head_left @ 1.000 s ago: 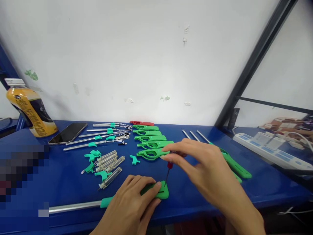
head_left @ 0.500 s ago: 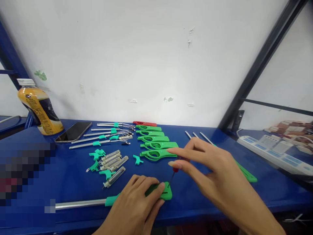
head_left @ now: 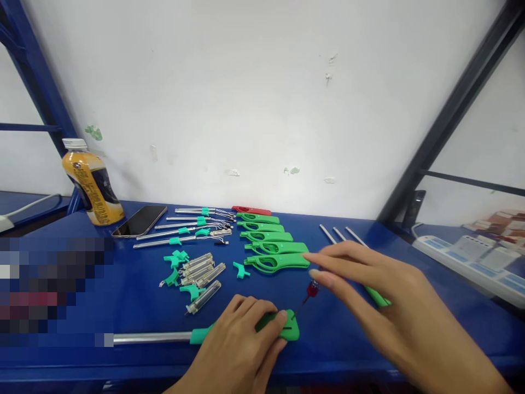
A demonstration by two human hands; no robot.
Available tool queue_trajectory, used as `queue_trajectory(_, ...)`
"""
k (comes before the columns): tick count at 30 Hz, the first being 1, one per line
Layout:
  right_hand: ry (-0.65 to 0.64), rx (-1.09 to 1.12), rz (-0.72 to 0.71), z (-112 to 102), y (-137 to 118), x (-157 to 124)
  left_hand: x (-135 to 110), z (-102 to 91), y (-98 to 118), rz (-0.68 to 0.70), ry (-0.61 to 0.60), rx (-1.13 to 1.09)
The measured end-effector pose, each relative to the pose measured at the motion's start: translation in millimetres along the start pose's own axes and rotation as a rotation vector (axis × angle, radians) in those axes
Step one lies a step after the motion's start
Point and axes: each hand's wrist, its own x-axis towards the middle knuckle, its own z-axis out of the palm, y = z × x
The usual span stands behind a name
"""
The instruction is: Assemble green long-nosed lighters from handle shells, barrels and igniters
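My left hand (head_left: 241, 339) presses down on the green handle (head_left: 287, 328) of a long lighter whose metal tube (head_left: 151, 339) runs left along the blue bench (head_left: 123, 295). In my right hand (head_left: 369, 284) a small red-handled screwdriver (head_left: 310, 290) is pinched between thumb and fingers. Its thin tip slants down to the green handle's top face. A row of green lighter handles (head_left: 270, 249) lies just behind the hands.
Metal tubes with teal fittings (head_left: 184, 232), clear gas cartridges (head_left: 200, 273) and loose teal triggers (head_left: 176, 257) lie to the left. Behind them are a phone (head_left: 139, 221) and an orange bottle (head_left: 92, 189). Several assembled lighters (head_left: 348, 235) and a power strip (head_left: 471, 257) are at the right.
The view has shifted, so everything sits further right in the picture. My right hand has lowered and tilted the screwdriver more. My left hand has stayed on the green handle.
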Motion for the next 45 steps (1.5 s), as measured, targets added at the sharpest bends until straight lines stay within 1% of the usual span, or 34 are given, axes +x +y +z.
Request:
queue_trajectory(4,-0.11,0.085,-0.038,-3,0,-6,0,-0.6,0,-0.004,-0.002,-0.002)
queue_trajectory(7,-0.119,0.106,-0.022,0,-1,-2,1,-2.0,1,-0.006,-0.003,0.003)
queue_trajectory(12,-0.061,0.071,0.009,7,1,8,3,-2.0,3,-0.01,0.005,0.018)
queue_trajectory(17,-0.024,0.002,0.071,8,0,9,3,0.5,2,0.007,0.015,0.015)
queue_trajectory(21,0.029,-0.104,0.022,16,-2,13,2,2.3,0,0.016,0.017,0.012)
queue_trajectory(25,0.096,-0.192,0.006,26,-2,20,1,3.6,-1,0.02,0.022,0.016)
queue_trajectory(29,0.182,-0.347,-0.052,28,2,20,0,4.1,0,0.019,0.02,0.025)
queue_trajectory(30,0.176,-0.339,-0.065,27,3,19,0,4.3,-1,0.02,0.02,0.028)
queue_trajectory(32,0.135,-0.24,-0.059,25,4,17,0,4.8,-1,0.024,0.018,0.03)
queue_trajectory(37,0.011,0.077,0.052,21,1,17,-2,6.9,-2,0.044,0.039,0.046)
queue_trajectory(40,-0.093,0.239,0.097,16,-1,15,-3,8.6,-3,0.048,0.066,0.057)
queue_trajectory(42,-0.137,0.305,0.135,11,0,12,-3,10.0,-4,0.054,0.085,0.067)
queue_trajectory(45,-0.16,0.332,0.165,5,4,7,-1,11.8,-6,0.073,0.106,0.077)
